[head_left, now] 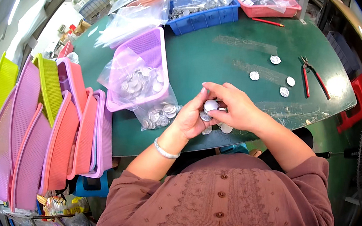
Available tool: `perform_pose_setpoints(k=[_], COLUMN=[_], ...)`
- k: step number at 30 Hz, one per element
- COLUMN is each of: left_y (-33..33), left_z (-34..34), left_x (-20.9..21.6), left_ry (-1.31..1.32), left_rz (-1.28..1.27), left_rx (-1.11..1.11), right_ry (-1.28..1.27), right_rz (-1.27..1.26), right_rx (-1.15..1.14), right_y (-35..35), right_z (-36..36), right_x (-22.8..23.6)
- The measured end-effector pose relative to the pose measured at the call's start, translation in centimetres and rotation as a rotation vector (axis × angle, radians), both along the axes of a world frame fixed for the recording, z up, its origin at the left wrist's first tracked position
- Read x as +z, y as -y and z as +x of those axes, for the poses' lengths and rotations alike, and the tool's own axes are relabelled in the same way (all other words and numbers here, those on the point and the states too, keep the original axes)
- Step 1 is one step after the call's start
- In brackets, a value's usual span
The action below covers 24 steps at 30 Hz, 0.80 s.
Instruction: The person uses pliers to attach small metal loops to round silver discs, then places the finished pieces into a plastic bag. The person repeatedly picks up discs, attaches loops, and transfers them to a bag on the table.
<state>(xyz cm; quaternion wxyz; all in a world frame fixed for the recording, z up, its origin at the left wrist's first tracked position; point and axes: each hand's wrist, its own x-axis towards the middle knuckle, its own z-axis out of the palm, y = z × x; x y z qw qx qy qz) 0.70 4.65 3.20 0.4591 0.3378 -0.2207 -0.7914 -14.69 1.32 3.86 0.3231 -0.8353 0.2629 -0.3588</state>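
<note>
Near the front edge of the green table (192, 60), my left hand (189, 116) is curled around several silvery round metal discs (211, 106). My right hand (234, 106) meets it there, its thumb and fingers closed on the discs from the other side. A few more discs (226, 128) show just below my hands at the table edge. Left of my hands lies a clear plastic bag of discs (158, 118). Beside it, a purple basket (167, 66) holds another bag with discs. Loose discs (254, 76) lie apart on the table to the right.
Red-handled pliers (307, 79) lie spread at the right, and a red pen (268, 22) farther back. A blue basket (206, 19) of metal parts and a pink basket (270, 9) stand at the far side. Stacked coloured baskets (62, 143) rise on the left; a red stool (357, 103) stands right.
</note>
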Motion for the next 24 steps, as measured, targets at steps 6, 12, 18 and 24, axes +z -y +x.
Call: perform_pose_setpoints(k=[6,12,18,24], left_y=[-0.7,-2.9,0.4,8.6], left_z=[2.6,5.7,13.5,24.4], left_x=[-0.5,5.8,13.2,14.2], left_ry=[0.076,0.427,0.934,1.187], left_rz=[-0.010,-0.296,-0.790,-0.287], left_rx=[0.108,0.118,0.577,0.621], right_ry=[-0.092,-0.433,-0.411,-0.371], right_rz=[-0.003,-0.238,-0.244,-0.299], right_rx=[0.054,0.178,0.140,0.139], right_y=[-0.4,-1.1,-1.1,-0.8], right_z=[-1.9,-3.1,-2.6,-2.0], right_x=[0.6,-1.4,-1.7,-1.8])
